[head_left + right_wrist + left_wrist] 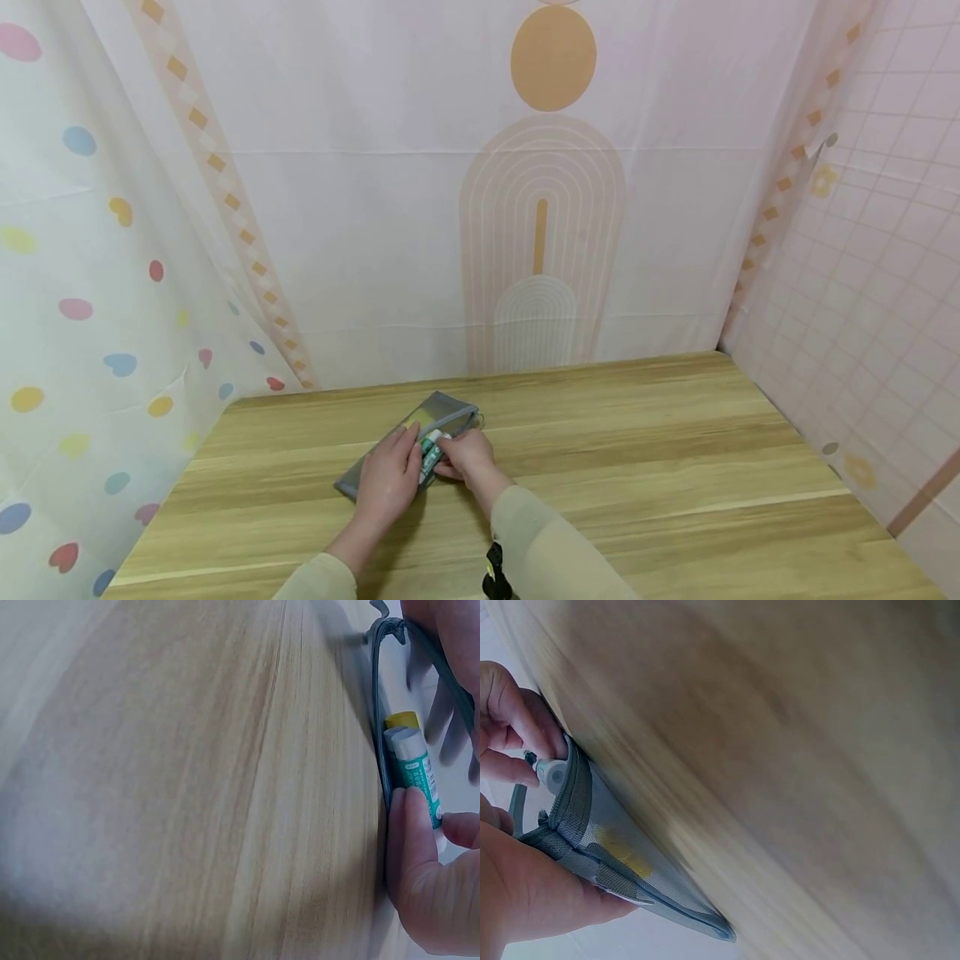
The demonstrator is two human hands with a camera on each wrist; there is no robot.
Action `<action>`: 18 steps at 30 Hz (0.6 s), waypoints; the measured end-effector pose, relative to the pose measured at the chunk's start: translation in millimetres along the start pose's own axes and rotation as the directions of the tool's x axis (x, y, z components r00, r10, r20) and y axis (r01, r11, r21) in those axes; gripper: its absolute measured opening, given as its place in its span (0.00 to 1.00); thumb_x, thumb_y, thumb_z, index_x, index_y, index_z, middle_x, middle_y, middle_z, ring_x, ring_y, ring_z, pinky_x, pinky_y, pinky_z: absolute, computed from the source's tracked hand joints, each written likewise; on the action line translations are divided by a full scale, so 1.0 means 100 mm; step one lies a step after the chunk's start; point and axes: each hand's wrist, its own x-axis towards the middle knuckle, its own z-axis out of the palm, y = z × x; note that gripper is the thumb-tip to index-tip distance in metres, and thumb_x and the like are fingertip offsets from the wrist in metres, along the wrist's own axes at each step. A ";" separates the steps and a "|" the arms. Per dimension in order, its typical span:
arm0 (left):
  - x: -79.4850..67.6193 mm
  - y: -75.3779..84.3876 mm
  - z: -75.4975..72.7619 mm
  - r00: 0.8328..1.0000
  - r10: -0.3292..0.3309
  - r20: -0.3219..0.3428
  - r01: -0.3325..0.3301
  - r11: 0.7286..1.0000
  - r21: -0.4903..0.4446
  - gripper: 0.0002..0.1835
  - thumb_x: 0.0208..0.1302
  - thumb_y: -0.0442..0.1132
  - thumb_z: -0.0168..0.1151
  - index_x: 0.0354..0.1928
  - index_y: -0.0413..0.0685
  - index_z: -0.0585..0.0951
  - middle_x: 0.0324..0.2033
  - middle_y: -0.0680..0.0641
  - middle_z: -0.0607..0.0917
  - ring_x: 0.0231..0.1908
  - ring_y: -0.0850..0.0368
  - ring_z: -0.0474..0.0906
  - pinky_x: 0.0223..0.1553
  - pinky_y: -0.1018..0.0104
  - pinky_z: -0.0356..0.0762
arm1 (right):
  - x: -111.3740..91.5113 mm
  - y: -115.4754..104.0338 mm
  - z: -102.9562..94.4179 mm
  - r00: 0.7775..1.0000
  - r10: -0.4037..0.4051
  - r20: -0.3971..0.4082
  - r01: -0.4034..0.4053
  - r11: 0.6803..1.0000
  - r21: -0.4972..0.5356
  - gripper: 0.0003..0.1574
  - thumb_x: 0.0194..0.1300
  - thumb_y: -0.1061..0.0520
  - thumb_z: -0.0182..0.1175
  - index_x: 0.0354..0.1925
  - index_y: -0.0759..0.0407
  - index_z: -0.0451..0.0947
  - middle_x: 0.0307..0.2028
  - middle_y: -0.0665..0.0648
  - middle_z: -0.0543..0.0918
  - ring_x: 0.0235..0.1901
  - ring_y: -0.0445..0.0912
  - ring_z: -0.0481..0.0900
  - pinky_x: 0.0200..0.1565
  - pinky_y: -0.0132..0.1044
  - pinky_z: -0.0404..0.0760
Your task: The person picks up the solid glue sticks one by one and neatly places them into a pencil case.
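Note:
A grey mesh zip pouch (444, 407) lies slanted on the table, its zipped side open toward my right hand. My left hand (388, 477) grips the pouch, fingers over its upper face. With thumb and fingers, my right hand (468, 458) pinches a green-and-white glue stick (416, 776) at the pouch's opening. One end of the glue stick (553, 777) shows inside the opening in the left wrist view. Beside it in the pouch, the right wrist view shows a yellow-ended item (403, 719) and part of another grey-ended stick, both mostly hidden.
The wood-grain table (637, 450) spreads out around the pouch. Patterned cloths (375, 208) hang behind it and at both sides. A black-and-yellow object (495, 571) hangs by my right sleeve.

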 end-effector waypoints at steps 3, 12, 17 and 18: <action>0.00 0.00 0.00 1.000 0.000 0.001 0.000 1.000 0.001 0.20 0.73 0.36 0.53 0.63 0.36 0.76 0.58 0.31 0.78 0.59 0.34 0.73 0.55 0.30 0.67 | 0.00 -0.01 0.00 1.000 0.000 0.005 0.000 1.000 0.012 0.09 0.67 0.64 0.60 0.39 0.73 0.74 0.21 0.57 0.78 0.18 0.41 0.81 0.31 0.34 0.85; -0.01 0.01 -0.02 1.000 -0.005 0.008 0.005 1.000 0.009 0.20 0.73 0.36 0.53 0.63 0.36 0.77 0.58 0.31 0.78 0.60 0.34 0.73 0.55 0.30 0.66 | 0.03 0.04 0.00 1.000 0.006 0.029 -0.009 0.995 0.098 0.06 0.69 0.67 0.57 0.36 0.73 0.74 0.22 0.61 0.81 0.24 0.48 0.86 0.34 0.37 0.86; -0.01 0.01 -0.01 0.999 -0.014 0.030 0.013 1.000 0.008 0.21 0.73 0.37 0.53 0.63 0.37 0.76 0.59 0.32 0.78 0.61 0.35 0.72 0.57 0.28 0.64 | 0.05 0.06 0.01 0.999 0.011 0.044 -0.019 0.985 0.169 0.05 0.68 0.69 0.56 0.35 0.74 0.74 0.22 0.60 0.80 0.27 0.51 0.88 0.35 0.38 0.86; 0.00 0.00 -0.01 0.999 -0.018 0.037 0.018 1.000 0.006 0.21 0.73 0.37 0.53 0.64 0.37 0.76 0.59 0.32 0.78 0.61 0.35 0.72 0.57 0.27 0.62 | 0.05 0.05 0.01 0.999 0.016 0.047 -0.024 0.984 0.179 0.05 0.68 0.69 0.55 0.35 0.73 0.74 0.21 0.59 0.79 0.27 0.51 0.88 0.36 0.38 0.86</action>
